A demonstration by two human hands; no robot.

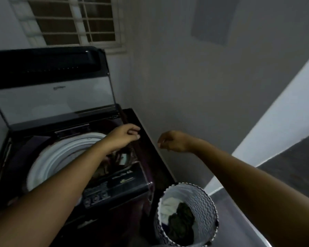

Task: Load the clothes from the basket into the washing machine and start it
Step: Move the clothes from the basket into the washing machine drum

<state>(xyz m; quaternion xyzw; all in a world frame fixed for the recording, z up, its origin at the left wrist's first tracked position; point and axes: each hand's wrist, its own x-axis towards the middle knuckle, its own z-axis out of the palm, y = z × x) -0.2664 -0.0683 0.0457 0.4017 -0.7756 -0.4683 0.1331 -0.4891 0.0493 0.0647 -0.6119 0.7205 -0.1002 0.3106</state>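
**DESK:** What does the grip show?

**PHOTOGRAPHER:** Both are bare and hold nothing. The left grip [125, 134] hangs over the right-hand edge of the washing machine [132, 177], fingers loosely curled, with no cloth seen in it. Reading from the left, the lid [52, 102] stands propped fully back, which leaves the white-rimmed drum [61, 152] open from above. Something patterned [118, 155] lies inside, under the left forearm. It is likely laundry, though blur makes it hard to say.

**DESK:** And the other arm?

**PHOTOGRAPHER:** The right grip [171, 141] is in the air beside the machine, close to the grey wall [194, 86]. Its fingers droop in a slack curl and it too is empty. It sits apart from the left grip and touches nothing.

**DESK:** Where are the clothes?

**PHOTOGRAPHER:** Low right, in the basket [203, 198], which stands on the floor just beside the machine's front corner. That looks a sensible spot, since it keeps each lift short. A white garment [168, 207] and a dark garment [182, 218] lie in it.

**DESK:** So how far along is it?

**PHOTOGRAPHER:** Partway, by my judgement. With both grips empty and cloth left below, another reach down seems due. The buttons [95, 199] on the front panel come after that.
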